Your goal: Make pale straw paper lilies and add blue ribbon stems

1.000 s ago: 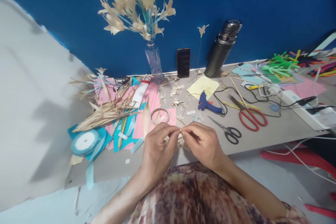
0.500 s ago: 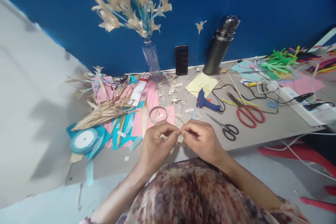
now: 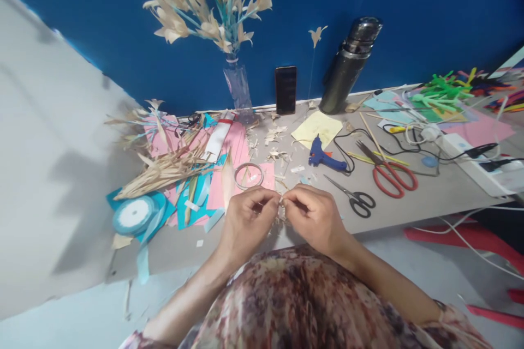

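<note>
My left hand (image 3: 251,218) and my right hand (image 3: 313,212) meet fingertip to fingertip over the table's front edge. Both are closed in a pinch on something tiny and pale, too small to name. Dry husk scraps lie on the table below and behind them. Just beyond my left hand sits a roll of tape (image 3: 249,176) on pink paper (image 3: 216,191). To the right of my right hand lie small black-handled scissors (image 3: 356,200), with a blue glue gun (image 3: 325,156) farther back.
Red-handled scissors (image 3: 395,177) and a white power strip (image 3: 470,161) lie to the right. Along the blue wall stand a bottle of husk flowers (image 3: 238,87), a phone (image 3: 285,90) and a flask (image 3: 347,68). Left are a ribbon spool (image 3: 135,214) and dried husks (image 3: 164,174).
The camera view has shifted slightly. My hands stay pinched together at nearly the same place, with the fingertips a touch higher. Nothing on the table has visibly moved.
</note>
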Available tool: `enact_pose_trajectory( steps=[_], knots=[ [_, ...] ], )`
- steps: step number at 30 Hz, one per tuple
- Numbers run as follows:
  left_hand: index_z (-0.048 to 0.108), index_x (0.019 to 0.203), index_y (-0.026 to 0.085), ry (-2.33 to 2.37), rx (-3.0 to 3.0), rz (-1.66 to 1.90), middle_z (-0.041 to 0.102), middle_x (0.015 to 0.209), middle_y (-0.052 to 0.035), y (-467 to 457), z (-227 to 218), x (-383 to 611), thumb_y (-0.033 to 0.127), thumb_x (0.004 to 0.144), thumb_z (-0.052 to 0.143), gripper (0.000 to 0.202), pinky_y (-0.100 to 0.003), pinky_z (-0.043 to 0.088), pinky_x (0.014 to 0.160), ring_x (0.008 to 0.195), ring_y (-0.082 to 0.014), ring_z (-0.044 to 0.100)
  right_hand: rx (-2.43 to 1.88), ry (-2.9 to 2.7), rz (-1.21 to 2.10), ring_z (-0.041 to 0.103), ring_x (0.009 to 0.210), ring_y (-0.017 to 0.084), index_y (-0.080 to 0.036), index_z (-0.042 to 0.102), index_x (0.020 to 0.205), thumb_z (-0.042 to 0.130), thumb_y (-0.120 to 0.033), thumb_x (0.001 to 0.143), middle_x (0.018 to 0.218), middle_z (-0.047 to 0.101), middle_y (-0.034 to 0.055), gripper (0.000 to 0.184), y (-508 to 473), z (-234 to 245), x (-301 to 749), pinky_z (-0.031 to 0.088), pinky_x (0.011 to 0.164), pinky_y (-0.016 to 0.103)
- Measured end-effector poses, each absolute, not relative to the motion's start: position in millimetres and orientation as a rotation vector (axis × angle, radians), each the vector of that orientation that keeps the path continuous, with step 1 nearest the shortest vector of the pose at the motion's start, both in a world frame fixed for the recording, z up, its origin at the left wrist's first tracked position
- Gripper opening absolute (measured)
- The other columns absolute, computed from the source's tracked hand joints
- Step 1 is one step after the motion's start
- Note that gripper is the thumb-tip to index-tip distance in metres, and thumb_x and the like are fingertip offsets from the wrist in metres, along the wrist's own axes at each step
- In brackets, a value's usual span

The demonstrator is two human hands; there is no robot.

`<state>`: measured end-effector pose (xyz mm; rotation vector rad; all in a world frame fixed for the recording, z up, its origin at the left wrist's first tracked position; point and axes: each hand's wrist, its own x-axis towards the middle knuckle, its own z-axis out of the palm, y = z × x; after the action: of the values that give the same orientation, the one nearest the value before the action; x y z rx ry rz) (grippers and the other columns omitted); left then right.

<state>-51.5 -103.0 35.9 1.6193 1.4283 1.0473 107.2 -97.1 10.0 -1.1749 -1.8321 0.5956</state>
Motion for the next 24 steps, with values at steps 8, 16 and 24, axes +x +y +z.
enact_pose_trajectory(
  steps=[8,16,24],
  knots=[
    [0.079,0.075,0.019,1.387,1.79,1.049,0.075,0.071,-0.0027,-102,34,-54,0.012,0.08,0.062,0.019,-0.021,0.047,0.053,0.062,-0.0135,0.065,-1.122,-1.941,0.329,0.06,0.061,0.015,-0.02,0.067,0.067,0.052,-0.009,0.087,0.065,0.067,0.0048,0.027,-99,9,104,0.042,0.06,0.026],
    [0.079,0.071,0.019,1.348,1.684,1.061,0.075,0.07,-0.0031,-100,37,-57,0.015,0.08,0.064,0.018,-0.022,0.048,0.055,0.062,-0.015,0.066,-1.129,-1.859,0.473,0.057,0.058,0.013,-0.02,0.068,0.071,0.053,-0.011,0.086,0.065,0.066,0.0029,0.023,-101,11,105,0.041,0.057,0.026],
    [0.079,0.076,0.018,1.339,1.7,1.161,0.076,0.073,-0.0039,-101,31,-55,0.014,0.083,0.065,0.016,-0.023,0.052,0.059,0.066,-0.0152,0.069,-1.229,-1.658,0.891,0.054,0.055,0.012,-0.019,0.068,0.071,0.058,-0.017,0.084,0.063,0.064,-0.0003,0.016,-98,19,110,0.042,0.055,0.022]
  ],
)
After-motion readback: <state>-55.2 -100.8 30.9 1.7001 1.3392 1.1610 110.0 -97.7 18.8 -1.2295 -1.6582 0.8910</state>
